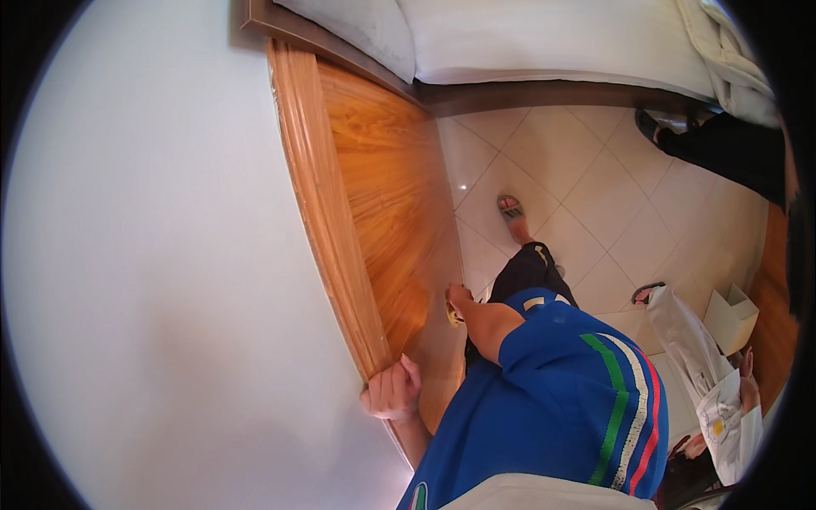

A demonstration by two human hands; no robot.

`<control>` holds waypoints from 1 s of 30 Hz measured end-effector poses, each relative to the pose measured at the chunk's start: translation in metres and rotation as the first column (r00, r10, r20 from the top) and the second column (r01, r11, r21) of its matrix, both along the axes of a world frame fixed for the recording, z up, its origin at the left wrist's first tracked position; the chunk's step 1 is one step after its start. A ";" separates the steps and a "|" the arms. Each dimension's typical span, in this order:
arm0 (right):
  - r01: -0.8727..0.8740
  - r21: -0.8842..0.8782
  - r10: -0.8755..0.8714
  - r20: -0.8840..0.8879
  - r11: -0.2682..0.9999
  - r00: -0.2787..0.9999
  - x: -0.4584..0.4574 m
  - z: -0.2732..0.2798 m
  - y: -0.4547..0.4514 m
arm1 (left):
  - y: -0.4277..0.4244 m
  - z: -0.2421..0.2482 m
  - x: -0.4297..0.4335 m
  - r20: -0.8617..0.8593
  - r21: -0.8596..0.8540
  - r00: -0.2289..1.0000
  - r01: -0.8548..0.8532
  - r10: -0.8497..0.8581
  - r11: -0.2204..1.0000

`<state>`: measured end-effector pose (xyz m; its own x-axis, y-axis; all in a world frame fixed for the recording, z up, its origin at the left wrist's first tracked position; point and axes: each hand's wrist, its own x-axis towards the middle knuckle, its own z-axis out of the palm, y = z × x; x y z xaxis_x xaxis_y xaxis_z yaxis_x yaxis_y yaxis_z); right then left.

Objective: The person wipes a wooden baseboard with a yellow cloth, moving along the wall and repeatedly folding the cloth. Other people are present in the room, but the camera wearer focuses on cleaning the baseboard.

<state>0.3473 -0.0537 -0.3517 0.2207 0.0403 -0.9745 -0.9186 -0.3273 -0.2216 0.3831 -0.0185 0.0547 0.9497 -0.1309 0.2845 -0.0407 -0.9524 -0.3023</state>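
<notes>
My left hand (392, 390) is at the left, its fingers curled over the edge of the wooden door frame (338, 217), with the thumb up. My right arm crosses in front of my blue shirt, and its hand (459, 299) is closed around a brass-coloured door handle (453, 315). The fingers hide part of this handle. Beyond the frame, a glossy brown wooden door (389, 191) extends towards the tiled floor. My left hand is nearer to me than my right hand, and the two are apart.
A pale wall (178, 223) fills the left. At the top stands a bed (548, 41) with a dark base. A person in black trousers (727, 153) is at the upper right; another in pale clothing (692, 344) is lower right, beside a white bin-like container (730, 319).
</notes>
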 end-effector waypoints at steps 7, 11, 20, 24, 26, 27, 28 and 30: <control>0.481 0.027 -0.462 0.330 0.876 0.823 0.285 0.018 0.002 | 0.001 -0.001 -0.001 0.020 -0.027 1.000 -0.015 0.015 1.000; 0.538 0.331 -0.606 0.631 0.775 0.484 0.460 0.105 -0.031 | 0.003 -0.003 -0.002 0.015 -0.028 1.000 -0.014 0.015 1.000; 0.627 0.060 -0.555 0.536 0.777 0.637 0.380 -0.019 -0.003 | 0.005 -0.005 -0.004 -0.045 0.009 0.999 -0.020 0.021 1.000; 0.630 -0.038 -0.615 0.176 0.776 0.769 0.143 -0.072 0.021 | 0.002 -0.006 -0.005 -0.043 0.059 0.998 -0.038 0.040 0.998; 0.569 0.022 -0.567 -0.057 0.822 0.822 0.024 -0.050 0.020 | 0.002 -0.008 -0.007 -0.042 0.072 0.998 -0.036 0.039 0.997; -0.289 -0.056 0.292 0.289 0.956 0.912 -0.027 -0.034 0.014 | 0.003 -0.009 -0.008 -0.040 0.084 0.999 -0.032 0.035 0.996; 0.417 -0.064 -0.417 -0.287 0.907 0.863 -0.061 -0.019 0.022 | 0.004 -0.010 -0.010 -0.039 0.079 0.999 -0.034 0.037 0.996; 0.495 -0.104 -0.447 -0.615 0.862 0.650 -0.080 -0.014 0.019 | 0.007 -0.011 -0.012 -0.038 0.069 0.999 -0.037 0.039 0.997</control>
